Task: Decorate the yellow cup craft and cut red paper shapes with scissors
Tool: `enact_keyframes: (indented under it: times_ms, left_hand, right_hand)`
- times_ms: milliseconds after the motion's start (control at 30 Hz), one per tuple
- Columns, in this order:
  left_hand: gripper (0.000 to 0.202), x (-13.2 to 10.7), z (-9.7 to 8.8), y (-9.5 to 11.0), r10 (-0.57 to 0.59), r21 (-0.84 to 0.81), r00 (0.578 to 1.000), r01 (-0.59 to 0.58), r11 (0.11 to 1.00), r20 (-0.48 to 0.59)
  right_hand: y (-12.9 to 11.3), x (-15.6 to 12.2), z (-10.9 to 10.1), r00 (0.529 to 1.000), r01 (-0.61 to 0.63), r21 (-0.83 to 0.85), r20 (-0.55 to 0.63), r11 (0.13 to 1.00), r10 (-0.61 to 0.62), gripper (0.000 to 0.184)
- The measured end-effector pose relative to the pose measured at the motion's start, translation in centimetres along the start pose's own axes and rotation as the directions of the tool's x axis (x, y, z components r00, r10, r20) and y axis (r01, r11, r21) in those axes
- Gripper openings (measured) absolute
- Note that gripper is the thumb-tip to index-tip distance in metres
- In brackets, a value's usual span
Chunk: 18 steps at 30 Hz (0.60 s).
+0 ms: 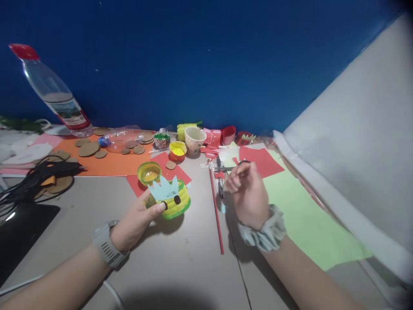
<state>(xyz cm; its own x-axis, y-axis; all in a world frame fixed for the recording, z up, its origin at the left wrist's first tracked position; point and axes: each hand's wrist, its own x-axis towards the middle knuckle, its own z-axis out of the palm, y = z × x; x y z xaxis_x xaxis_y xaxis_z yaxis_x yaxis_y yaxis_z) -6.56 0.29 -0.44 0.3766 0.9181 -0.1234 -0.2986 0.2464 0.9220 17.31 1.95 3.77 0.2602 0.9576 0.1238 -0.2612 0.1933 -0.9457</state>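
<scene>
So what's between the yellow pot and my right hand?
In the head view, a thin red stick lies on the table between the yellow pot and your right hand.

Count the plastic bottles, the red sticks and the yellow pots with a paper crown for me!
Plastic bottles: 2
Red sticks: 1
Yellow pots with a paper crown: 1
Total: 4
</scene>
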Motion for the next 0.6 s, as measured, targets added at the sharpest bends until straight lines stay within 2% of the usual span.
enact_keyframes:
  times_ms: [33, 100, 133, 167, 200, 233, 267, 300, 333, 400, 533, 600]
  left_hand:
    - [0.054, 0.0, -0.1, -0.1, 0.006, 0.005, 1.0, -0.006, 1.0, 0.008]
    - [0.054, 0.1, -0.1, -0.1, 0.014, -0.002, 0.999, -0.014, 1.0, 0.029]
    - [0.053, 0.1, -0.1, -0.1, 0.014, -0.011, 0.999, -0.013, 1.0, 0.04]
    - [0.052, 0.1, -0.1, -0.1, 0.012, -0.02, 0.999, -0.011, 1.0, 0.05]
    - [0.051, 0.1, -0.1, 0.0, 0.007, -0.025, 0.998, -0.005, 1.0, 0.058]
    - [0.049, 0.1, -0.1, 0.0, 0.001, -0.027, 0.998, 0.001, 1.0, 0.064]
    - [0.048, 0.1, -0.1, 0.1, -0.008, -0.026, 0.998, 0.01, 1.0, 0.07]
    - [0.047, 0.1, 0.0, 0.1, -0.015, -0.024, 0.997, 0.017, 1.0, 0.073]
    - [0.047, 0.1, 0.0, 0.2, -0.019, -0.023, 0.997, 0.021, 1.0, 0.074]
    - [0.048, 0.1, 0.0, 0.2, -0.016, -0.032, 0.997, 0.018, 0.999, 0.069]
    - [0.05, 0.0, 0.1, 0.4, -0.014, -0.065, 0.998, 0.018, 0.998, 0.056]
    - [0.051, 0.0, 0.2, 0.4, -0.021, -0.072, 0.999, 0.025, 0.997, 0.048]
  right_hand:
    - [-1.1, 0.5, -0.3, 0.999, 0.039, -0.017, -0.021, 0.999, -0.039, 0.04]
    - [-3.1, 1.4, -1.2, 0.998, 0.054, -0.136, 0.033, 0.989, -0.05, 0.034]
    - [-3.8, 1.7, -1.8, 0.996, 0.07, -0.251, 0.075, 0.966, -0.053, 0.031]
    - [-4.2, 2.0, -2.5, 0.99, 0.1, -0.421, 0.132, 0.902, -0.048, 0.029]
    - [-4.4, 2.2, -3.2, 0.977, 0.135, -0.627, 0.213, 0.767, 0.003, 0.026]
    - [-4.3, 2.4, -3.8, 0.957, 0.193, -0.803, 0.28, 0.564, 0.071, 0.023]
    - [-3.9, 2.5, -4.4, 0.928, 0.274, -0.907, 0.336, 0.319, 0.159, 0.018]
    - [-3.3, 2.6, -4.9, 0.897, 0.367, -0.927, 0.376, 0.081, 0.234, 0.015]
    - [-2.7, 2.7, -5.3, 0.899, 0.384, -0.923, 0.373, -0.003, 0.231, 0.013]
    - [-1.4, 2.8, -5.6, 0.896, 0.413, -0.907, 0.387, -0.085, 0.219, 0.018]
    - [-0.2, 2.8, -5.0, 0.837, 0.529, -0.837, 0.486, -0.14, 0.251, 0.02]
    - [-0.4, 2.8, -4.7, 0.828, 0.549, -0.818, 0.504, -0.171, 0.248, 0.021]
